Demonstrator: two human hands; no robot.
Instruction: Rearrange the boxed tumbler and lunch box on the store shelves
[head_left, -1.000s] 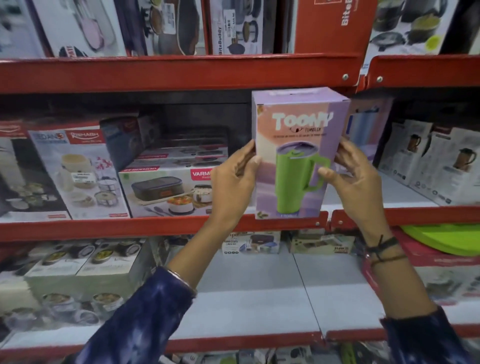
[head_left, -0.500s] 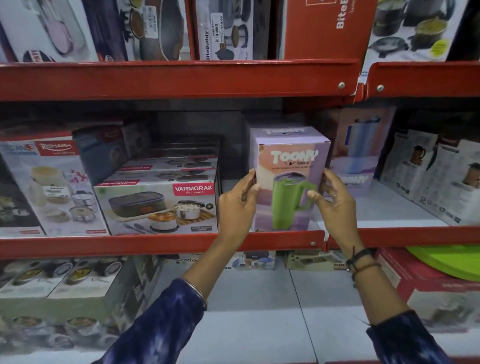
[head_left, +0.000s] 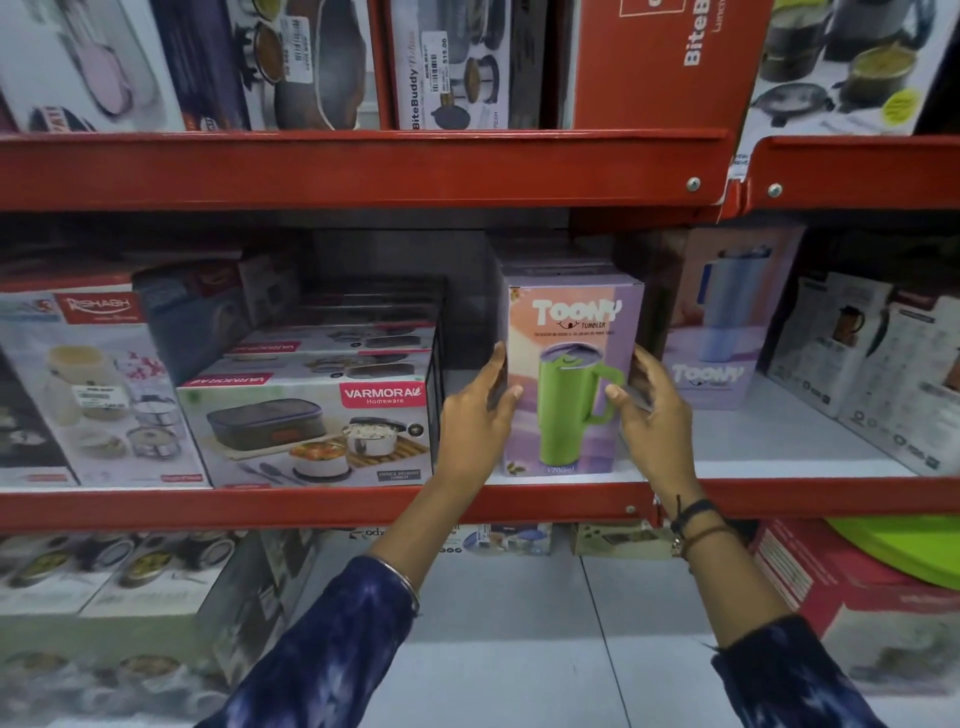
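The purple Toony tumbler box (head_left: 566, 317), printed with a green mug, stands upright on the white middle shelf (head_left: 753, 447) near its red front lip. My left hand (head_left: 475, 415) presses its left side and my right hand (head_left: 652, 410) cups its right side, so both hold the box. To the left lies the Varmora lunch box (head_left: 306, 431), lying flat at the shelf's front with similar boxes stacked behind it.
A second Toony box (head_left: 722, 332) with a blue tumbler stands behind to the right, next to kettle boxes (head_left: 857, 358). A Rishabh box (head_left: 88, 384) sits far left. The red upper shelf rail (head_left: 363, 171) hangs overhead. More boxes fill the lower shelf's left and right sides.
Both hands have carried the tumbler box down and back from in front of the shelf onto the middle shelf, where it now rests upright.
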